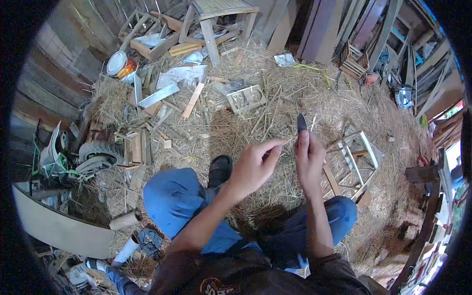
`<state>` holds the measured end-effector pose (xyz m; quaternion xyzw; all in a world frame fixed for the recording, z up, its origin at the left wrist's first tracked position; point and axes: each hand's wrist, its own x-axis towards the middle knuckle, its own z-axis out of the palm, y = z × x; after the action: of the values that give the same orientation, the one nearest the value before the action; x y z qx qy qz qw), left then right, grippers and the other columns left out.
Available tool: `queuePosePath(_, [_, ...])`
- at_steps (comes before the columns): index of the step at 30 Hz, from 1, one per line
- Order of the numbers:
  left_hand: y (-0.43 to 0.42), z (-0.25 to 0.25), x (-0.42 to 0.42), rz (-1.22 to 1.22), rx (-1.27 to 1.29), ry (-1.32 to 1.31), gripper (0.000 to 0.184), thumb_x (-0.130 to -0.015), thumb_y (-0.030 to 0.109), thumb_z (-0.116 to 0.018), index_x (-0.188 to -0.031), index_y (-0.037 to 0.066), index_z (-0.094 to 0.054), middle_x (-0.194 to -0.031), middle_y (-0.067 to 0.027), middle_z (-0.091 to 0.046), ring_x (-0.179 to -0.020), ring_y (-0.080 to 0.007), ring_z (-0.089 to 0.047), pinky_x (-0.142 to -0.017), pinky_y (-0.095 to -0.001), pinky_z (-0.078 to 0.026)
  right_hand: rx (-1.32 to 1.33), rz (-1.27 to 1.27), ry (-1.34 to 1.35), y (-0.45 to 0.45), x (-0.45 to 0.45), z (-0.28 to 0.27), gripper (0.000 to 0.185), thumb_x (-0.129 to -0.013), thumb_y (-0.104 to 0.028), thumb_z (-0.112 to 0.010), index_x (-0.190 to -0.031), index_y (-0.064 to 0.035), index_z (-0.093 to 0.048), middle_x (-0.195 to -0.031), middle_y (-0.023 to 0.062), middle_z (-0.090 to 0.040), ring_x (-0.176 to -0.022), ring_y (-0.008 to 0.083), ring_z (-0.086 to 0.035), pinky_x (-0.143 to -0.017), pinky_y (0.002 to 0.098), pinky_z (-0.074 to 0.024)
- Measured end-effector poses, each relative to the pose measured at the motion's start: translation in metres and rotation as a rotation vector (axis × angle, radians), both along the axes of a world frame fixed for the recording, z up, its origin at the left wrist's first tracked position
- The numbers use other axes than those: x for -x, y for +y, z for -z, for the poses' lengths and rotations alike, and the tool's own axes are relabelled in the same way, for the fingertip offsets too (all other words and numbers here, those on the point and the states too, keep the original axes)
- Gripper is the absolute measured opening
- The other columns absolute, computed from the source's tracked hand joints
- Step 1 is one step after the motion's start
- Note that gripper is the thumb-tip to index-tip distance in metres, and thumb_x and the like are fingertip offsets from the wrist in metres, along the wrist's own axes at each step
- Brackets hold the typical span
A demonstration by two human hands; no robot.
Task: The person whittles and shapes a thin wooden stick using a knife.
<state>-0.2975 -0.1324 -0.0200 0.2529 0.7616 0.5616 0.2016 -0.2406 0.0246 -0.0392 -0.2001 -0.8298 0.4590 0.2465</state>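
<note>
Dark blade point(301, 122) in hand; progress unclear.
Right hand point(309, 160) closes around its near end; left hand point(255, 166) curls just beside, whether shut on anything I cannot tell.

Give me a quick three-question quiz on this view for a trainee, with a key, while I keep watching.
1. Which hand grips the dark blade-like piece?
2. True or false: the small stool stands near the top of the picture.
3. Which of these is on the right side of the picture?
A) wheel
B) white frame
C) orange-and-white tin

Key:
1. The right hand.
2. True.
3. B.
</note>
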Motion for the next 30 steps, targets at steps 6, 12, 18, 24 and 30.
queuePosePath(6, [-0.006,0.015,-0.001,0.001,-0.171,-0.186,0.028,-0.103,0.017,-0.059,-0.123,0.000,-0.069,-0.109,-0.0065,-0.073,-0.089,-0.0078,-0.061,-0.079,-0.0256,-0.051,0.020,0.055,-0.022,0.022,-0.003,-0.002,0.041,-0.107,-0.029,-0.049,-0.084,0.0035,-0.058,-0.063,0.0168,-0.053,-0.056,0.0194,-0.048,-0.055,0.0399,-0.0400])
queuePosePath(12, [-0.012,0.022,0.000,0.005,-0.255,-0.022,0.030,-0.102,0.018,-0.060,-0.128,0.005,-0.068,-0.097,-0.0043,-0.073,-0.077,-0.0039,-0.056,-0.065,-0.0237,-0.047,-0.145,0.036,0.049,0.011,-0.003,-0.007,0.039,-0.107,-0.032,-0.049,-0.091,0.0018,-0.062,-0.062,0.0195,-0.054,-0.053,0.0233,-0.049,-0.054,0.0410,-0.0417])
queuePosePath(18, [-0.016,0.025,-0.010,0.003,-0.234,-0.123,0.029,-0.101,0.014,-0.059,-0.128,0.006,-0.068,-0.079,0.0023,-0.064,-0.065,-0.0027,-0.045,-0.057,-0.0231,-0.039,-0.207,-0.079,-0.062,0.002,-0.014,0.000,0.036,-0.106,-0.031,-0.050,-0.092,-0.0012,-0.064,-0.064,0.0203,-0.057,-0.054,0.0349,-0.056,-0.055,0.0443,-0.0433])
queuePosePath(24, [-0.017,0.031,-0.015,-0.013,-0.259,-0.118,0.030,-0.101,0.011,-0.058,-0.128,0.004,-0.068,-0.072,0.0063,-0.054,-0.062,-0.0010,-0.041,-0.051,-0.0226,-0.034,-0.038,0.039,-0.009,0.002,-0.013,-0.009,0.036,-0.106,-0.032,-0.051,-0.092,-0.0013,-0.064,-0.064,0.0219,-0.057,-0.054,0.0398,-0.054,-0.055,0.0448,-0.0426])
queuePosePath(30, [-0.022,0.032,-0.011,-0.007,-0.271,-0.160,0.029,-0.103,0.011,-0.057,-0.130,0.001,-0.064,-0.077,0.0064,-0.051,-0.066,-0.0025,-0.044,-0.056,-0.0205,-0.036,-0.151,-0.028,-0.059,0.001,-0.013,0.000,0.039,-0.107,-0.031,-0.049,-0.088,0.0006,-0.062,-0.062,0.0174,-0.054,-0.053,0.0249,-0.051,-0.055,0.0410,-0.0420])
